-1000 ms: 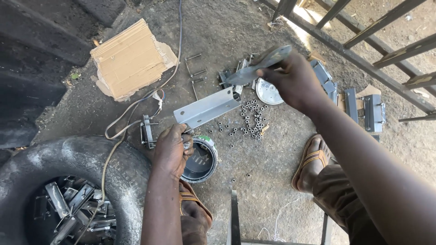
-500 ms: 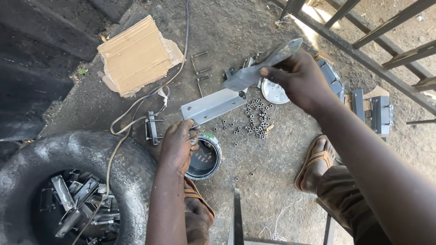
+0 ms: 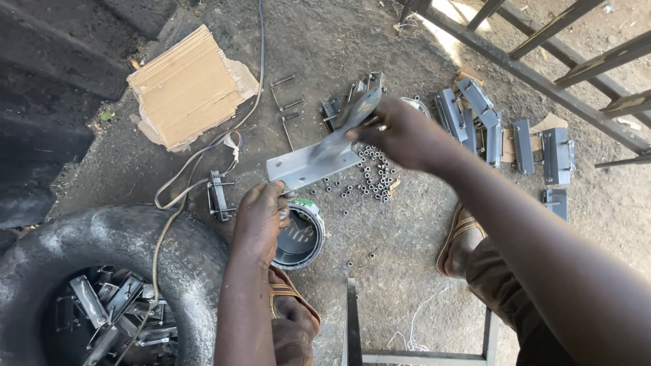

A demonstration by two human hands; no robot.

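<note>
Left hand (image 3: 261, 220) clenched in a grip on the near end of a flat grey metal bracket (image 3: 313, 165), a long angled strip with a dull galvanised face, held slanting above the ground; right hand (image 3: 400, 132) closed around a second, narrower metal piece (image 3: 358, 114), blurred, set against the bracket's far end. Directly under the left hand sits a round open can (image 3: 300, 238), dark inside, metal rim with a green-and-white label band; contents cannot be made out. Just beyond it a scatter of small silver nuts (image 3: 369, 177) lies on the dirt floor (image 3: 352, 47), which is grey, gritty and uneven. Further out, a few long bolts (image 3: 288, 108) and a row of grey folded steel brackets (image 3: 475, 118) near a rusty railing (image 3: 542, 61). To the left, a stack of torn corrugated cardboard (image 3: 190, 88), a thin cable (image 3: 196, 169) curling past it, and a black rubber tyre (image 3: 102, 244) lying flat, its hollow filled with more loose metal pieces (image 3: 112, 308). A sandalled foot (image 3: 461, 240) rests at right
</note>
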